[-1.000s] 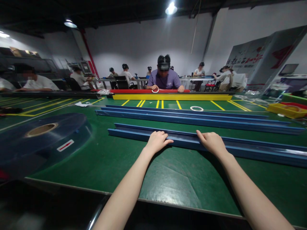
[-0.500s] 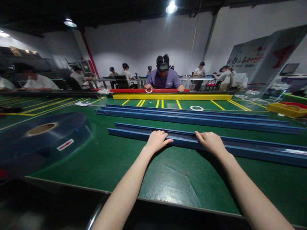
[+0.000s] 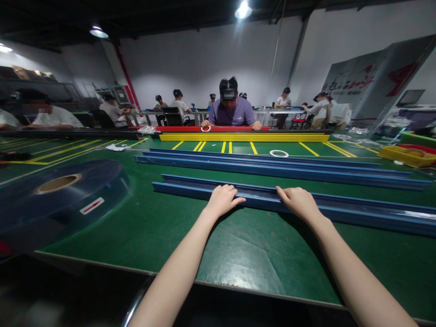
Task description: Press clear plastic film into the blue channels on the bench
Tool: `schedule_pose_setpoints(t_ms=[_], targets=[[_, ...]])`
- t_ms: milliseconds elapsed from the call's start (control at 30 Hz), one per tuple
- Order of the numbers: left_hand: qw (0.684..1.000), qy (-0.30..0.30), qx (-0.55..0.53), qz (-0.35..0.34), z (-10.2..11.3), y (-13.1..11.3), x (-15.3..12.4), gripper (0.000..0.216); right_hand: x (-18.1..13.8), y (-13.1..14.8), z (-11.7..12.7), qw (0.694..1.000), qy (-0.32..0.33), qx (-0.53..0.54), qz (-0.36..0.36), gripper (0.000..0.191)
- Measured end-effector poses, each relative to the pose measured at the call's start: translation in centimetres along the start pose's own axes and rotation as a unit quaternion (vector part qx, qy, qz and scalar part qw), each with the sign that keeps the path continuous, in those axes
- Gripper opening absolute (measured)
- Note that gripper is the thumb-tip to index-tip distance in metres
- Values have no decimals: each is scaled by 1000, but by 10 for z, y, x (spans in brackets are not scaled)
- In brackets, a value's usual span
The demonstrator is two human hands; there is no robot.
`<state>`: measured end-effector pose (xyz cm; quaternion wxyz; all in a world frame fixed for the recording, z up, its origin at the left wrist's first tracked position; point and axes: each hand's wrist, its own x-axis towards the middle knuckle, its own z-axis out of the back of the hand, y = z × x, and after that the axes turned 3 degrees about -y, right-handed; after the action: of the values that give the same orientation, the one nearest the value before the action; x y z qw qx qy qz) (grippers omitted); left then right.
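A long blue U-shaped channel [image 3: 185, 187] lies on the green table in front of me, its hollow side up, running past the right edge of the picture. My left hand [image 3: 223, 199] is closed over its near wall, fingers inside the trough and thumb pointing right along the edge. A short way to the right, my right hand [image 3: 299, 202] grips the same channel, its thumb pointing inward and most of its fingers hidden. Behind it, apart from both hands, rest more blue channels [image 3: 272, 170] lying side by side.
A big roll of clear film [image 3: 109, 195] stands at the left. Across the table, a person in a purple shirt [image 3: 235, 113] leans over red and yellow profiles [image 3: 245, 137]. A white tape ring [image 3: 279, 153] lies mid-table, and a yellow tray [image 3: 407, 156] sits at far right.
My hands and the blue channel hold still. Across the table, the co-worker's hand with a white ring has shifted slightly left, and that person's head has tilted a little.
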<state>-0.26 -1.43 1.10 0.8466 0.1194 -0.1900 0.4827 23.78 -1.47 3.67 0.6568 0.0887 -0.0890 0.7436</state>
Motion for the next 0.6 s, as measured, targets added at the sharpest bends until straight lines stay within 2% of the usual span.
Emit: schedule_pose_setpoints(t_ms=[600], targets=[[1000,8,-5,12,4,0,1,44,0,0,1,1000,5,6,-2,56]])
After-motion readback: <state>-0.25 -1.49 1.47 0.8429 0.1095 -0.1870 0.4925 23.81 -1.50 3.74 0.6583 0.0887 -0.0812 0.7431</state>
